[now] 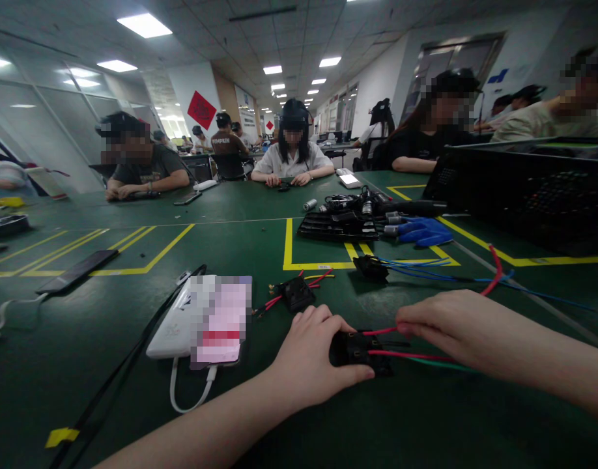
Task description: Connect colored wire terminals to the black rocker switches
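Note:
My left hand [311, 355] is closed around a small black connector block [360, 348] on the green table, thumb at the near side and fingers at the far side. Red wires [411, 355] and a green wire [438, 365] run out of the block to the right. Between the fingertips of my right hand [440, 326] is pinched one red wire [380, 331] that leads into the block. Its thicker red end [495, 270] shows beyond the hand. Just past my left hand lies another black block [298, 294] with short red and yellow wires.
A black block with blue wires [372, 268] lies farther back. Behind it are a pile of black parts [338, 225] and blue gloves [423, 231]. A black crate [518, 195] stands at right. At left are a white power bank [174, 326], a phone [230, 312] and cables. Several people sit around.

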Demonstrator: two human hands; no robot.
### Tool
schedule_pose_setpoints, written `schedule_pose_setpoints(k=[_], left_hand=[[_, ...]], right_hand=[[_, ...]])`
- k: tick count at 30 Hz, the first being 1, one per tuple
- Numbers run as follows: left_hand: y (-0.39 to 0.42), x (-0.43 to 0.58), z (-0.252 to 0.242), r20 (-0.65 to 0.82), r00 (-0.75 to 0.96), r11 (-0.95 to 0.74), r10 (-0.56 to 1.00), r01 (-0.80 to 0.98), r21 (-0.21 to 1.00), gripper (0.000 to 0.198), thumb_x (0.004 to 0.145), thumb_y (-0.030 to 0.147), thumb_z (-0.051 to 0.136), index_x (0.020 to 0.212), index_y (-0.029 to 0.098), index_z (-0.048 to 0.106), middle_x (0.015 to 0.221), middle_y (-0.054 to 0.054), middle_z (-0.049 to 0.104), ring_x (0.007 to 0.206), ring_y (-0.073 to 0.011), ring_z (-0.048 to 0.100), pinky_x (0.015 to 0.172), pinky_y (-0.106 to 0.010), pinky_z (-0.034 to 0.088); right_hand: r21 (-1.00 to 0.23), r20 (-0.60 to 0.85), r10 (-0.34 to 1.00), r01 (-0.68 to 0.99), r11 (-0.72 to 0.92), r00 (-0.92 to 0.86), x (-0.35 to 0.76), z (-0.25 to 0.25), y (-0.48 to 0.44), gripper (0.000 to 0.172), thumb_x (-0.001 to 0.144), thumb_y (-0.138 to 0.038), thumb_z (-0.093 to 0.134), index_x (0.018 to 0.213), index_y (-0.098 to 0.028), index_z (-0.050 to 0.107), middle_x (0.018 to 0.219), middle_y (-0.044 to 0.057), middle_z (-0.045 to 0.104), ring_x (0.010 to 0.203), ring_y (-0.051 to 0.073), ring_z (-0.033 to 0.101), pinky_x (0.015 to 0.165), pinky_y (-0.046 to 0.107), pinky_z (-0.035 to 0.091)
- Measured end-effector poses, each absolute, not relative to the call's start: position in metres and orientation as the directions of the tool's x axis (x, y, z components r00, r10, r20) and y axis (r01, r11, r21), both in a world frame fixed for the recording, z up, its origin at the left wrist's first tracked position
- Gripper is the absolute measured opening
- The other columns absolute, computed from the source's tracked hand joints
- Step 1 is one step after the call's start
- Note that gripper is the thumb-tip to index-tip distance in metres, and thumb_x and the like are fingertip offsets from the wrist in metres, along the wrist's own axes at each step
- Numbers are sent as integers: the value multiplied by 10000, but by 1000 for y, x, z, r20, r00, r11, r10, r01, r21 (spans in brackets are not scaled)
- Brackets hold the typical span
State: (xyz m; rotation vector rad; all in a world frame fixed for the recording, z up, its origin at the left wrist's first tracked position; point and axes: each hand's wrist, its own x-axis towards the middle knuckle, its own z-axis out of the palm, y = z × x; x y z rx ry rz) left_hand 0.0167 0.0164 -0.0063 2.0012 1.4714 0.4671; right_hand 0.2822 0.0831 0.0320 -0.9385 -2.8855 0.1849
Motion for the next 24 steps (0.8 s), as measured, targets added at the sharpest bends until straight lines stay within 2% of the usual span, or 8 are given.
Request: schedule_pose_setpoints(k=[3,7,11,14,16,19,21,24], left_hand=[[16,16,-6,-76,324,-198,943,731,653,477,856,532,970,1186,245,778,1223,-67,686,1212,-363,631,1110,-545,508],[16,17,-4,-72,324,-200,943,728,656,473,857,537,966,1185,257,772,1230,-63,691,1205,-357,630,1107,-538,507],[17,17,-2,-94,323,-187,942,734,653,466,860,513,977,1182,246,772,1233,-63,691,1214,-356,629,1105,-527,504],[17,18,0,-99,328,-190,940,739,647,488,852,507,988,1194,236,770,1219,-62,692,1209,-355,632,1097,-514,506],[17,18,0,-102,329,-190,939,741,644,495,852,498,991,1201,226,770,1222,-64,690,1206,-352,631,1099,-511,504],[17,17,0,-101,329,-190,939,739,646,480,852,486,992,1190,227,771,1222,-64,688,1204,-351,630,1096,-509,504],[16,17,0,-96,326,-190,940,739,647,463,853,491,987,1175,238,769,1219,-61,688,1205,-354,629,1088,-512,508],[16,17,0,-93,324,-189,941,736,650,450,862,508,970,1168,250,766,1218,-58,689,1200,-354,631,1080,-515,515]], right_hand=[[-190,-69,636,636,748,-769,280,27,87,294,995,-206,531,772,-260,714,680,15,754,602,224,726,543,309,426],[-210,-89,638,641,739,-765,277,30,89,300,1003,-229,521,779,-263,718,693,16,760,627,226,733,562,316,447],[-33,98,556,555,831,-826,276,42,78,288,979,-112,524,862,-256,744,778,37,809,686,240,770,617,334,499],[131,255,434,476,870,-864,274,49,62,343,864,7,547,930,-260,753,801,36,813,690,247,769,650,346,518],[169,306,382,445,880,-872,274,50,56,377,813,21,555,964,-261,755,836,41,827,699,255,773,667,357,531],[124,245,466,504,855,-850,275,46,63,322,887,-14,549,911,-258,757,808,52,824,695,268,781,650,369,518],[43,119,575,583,812,-810,277,41,73,290,970,-77,552,856,-254,751,785,56,821,692,274,786,628,364,496],[-119,-59,642,644,755,-764,278,30,86,265,1013,-189,555,843,-253,748,776,46,814,679,266,775,597,340,466]])
